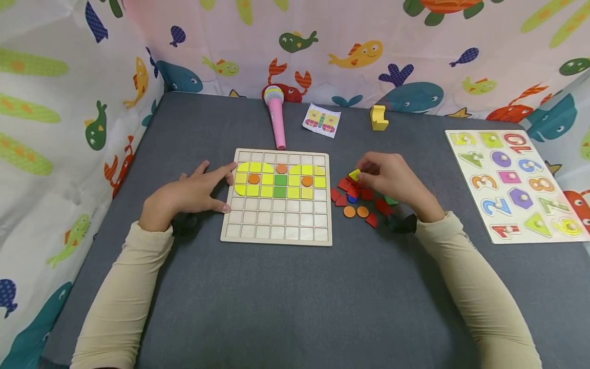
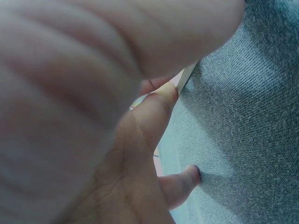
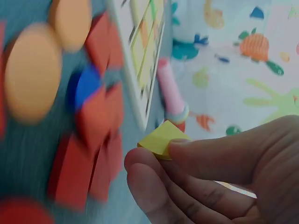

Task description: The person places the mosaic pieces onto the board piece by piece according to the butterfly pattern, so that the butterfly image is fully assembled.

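There's the yellow tile [image 1: 354, 175], pinched firmly between the thumb and fingers of your right hand [image 1: 389, 179], beside the loose red pieces [image 1: 344, 184] at the right of the grid board [image 1: 276, 233]! Across from it, your left hand [image 1: 195, 192] spreads its fingers wide, touching the board's left edge.

One pale wooden grid board [image 1: 277, 219], bearing three orange discs [image 1: 254, 178], two green squares [image 1: 280, 180]. Off its right edge, two loose orange discs [image 1: 349, 211], one blue disc [image 3: 84, 86], one held yellow piece [image 3: 161, 136], several overlapping red pieces [image 3: 70, 175]. Near the worktop's [image 1: 295, 297] far edge, one pink microphone [image 1: 277, 120], one white card [image 1: 321, 121], one yellow block [image 1: 379, 119]; toward the right edge, one number board [image 1: 489, 193].
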A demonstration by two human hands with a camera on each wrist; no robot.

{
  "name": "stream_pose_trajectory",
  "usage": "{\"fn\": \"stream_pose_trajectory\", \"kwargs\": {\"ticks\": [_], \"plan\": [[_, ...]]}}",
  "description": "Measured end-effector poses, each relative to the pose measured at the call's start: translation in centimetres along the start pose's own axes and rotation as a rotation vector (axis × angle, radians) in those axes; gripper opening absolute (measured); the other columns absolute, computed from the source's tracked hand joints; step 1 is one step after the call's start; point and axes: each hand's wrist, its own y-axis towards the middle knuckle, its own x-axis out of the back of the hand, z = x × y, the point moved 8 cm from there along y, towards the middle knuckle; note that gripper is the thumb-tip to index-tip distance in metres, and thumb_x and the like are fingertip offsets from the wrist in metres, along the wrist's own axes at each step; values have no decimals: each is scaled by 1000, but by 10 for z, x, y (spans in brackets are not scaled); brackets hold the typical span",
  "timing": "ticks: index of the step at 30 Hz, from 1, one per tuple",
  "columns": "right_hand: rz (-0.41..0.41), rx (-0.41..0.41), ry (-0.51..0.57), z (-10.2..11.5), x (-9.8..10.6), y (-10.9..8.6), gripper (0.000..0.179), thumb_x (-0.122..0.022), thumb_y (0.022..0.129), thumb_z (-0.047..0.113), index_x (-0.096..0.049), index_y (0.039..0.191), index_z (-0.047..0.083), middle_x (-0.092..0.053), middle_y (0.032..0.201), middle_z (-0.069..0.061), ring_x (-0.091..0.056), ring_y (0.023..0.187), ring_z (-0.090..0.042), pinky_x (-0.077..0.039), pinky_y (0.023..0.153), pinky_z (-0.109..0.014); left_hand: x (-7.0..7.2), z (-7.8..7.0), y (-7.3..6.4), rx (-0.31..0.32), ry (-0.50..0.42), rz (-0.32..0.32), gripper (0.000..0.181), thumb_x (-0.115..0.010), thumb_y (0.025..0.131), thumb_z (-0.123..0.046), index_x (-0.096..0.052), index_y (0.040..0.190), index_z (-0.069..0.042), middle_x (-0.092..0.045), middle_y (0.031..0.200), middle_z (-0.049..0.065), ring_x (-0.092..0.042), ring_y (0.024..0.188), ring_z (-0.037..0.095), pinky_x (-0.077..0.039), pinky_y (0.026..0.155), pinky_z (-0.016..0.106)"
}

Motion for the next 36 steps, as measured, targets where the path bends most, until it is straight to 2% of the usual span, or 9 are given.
{"fn": "stream_pose_trajectory", "kwargs": {"ticks": [5, 10, 17, 23, 29, 36], "plan": [[18, 53, 31, 20, -14, 4, 4, -72, 102, 5, -74, 105, 3, -73, 95, -10, -63, 84, -24, -53, 76, -39, -1, 1, 0, 14, -1, 4, 112, -86, 94, -34, -9, 174, -20, -18, 176, 19, 13, 160, 50, 3, 115, 83], [65, 54, 67, 31, -28, 7, 4, -73, 101, 6, -74, 105, 4, -73, 94, -7, -64, 84, -22, -54, 76, -38, 0, 0, 1, 6, 1, -8, 111, -87, 93, -33, -11, 174, -20, -21, 176, 19, 12, 160, 50, 3, 115, 83], [127, 56, 66, 43, -47, 13, 4, -74, 99, 6, -75, 102, 3, -73, 91, -6, -63, 80, -21, -53, 72, -37, 0, -2, 0, -1, -2, -12, 111, -87, 93, -32, -12, 173, -18, -24, 174, 19, 10, 159, 52, 3, 115, 83], [194, 26, 19, 46, -58, 17, 7, -73, 99, 8, -76, 95, 4, -66, 76, -2, -57, 66, -19, -46, 63, -34, -1, -2, -1, 4, -3, -9, 111, -87, 93, -32, -12, 174, -18, -23, 175, 19, 11, 159, 52, 2, 115, 83], [192, -14, -8, 45, -60, 22, 13, -71, 100, 11, -75, 90, 4, -58, 67, -2, -49, 57, -18, -38, 57, -31, 1, 0, 0, 20, -2, -13, 113, -87, 92, -34, -11, 174, -20, -20, 176, 19, 11, 160, 50, 3, 115, 83], [164, -36, -53, 48, -64, 24, 14, -72, 102, 12, -75, 91, 3, -64, 72, -4, -54, 59, -19, -43, 58, -33, 1, -1, -1, 19, -4, -7, 111, -87, 93, -32, -11, 174, -19, -20, 176, 19, 11, 160, 50, 3, 115, 83]]}}
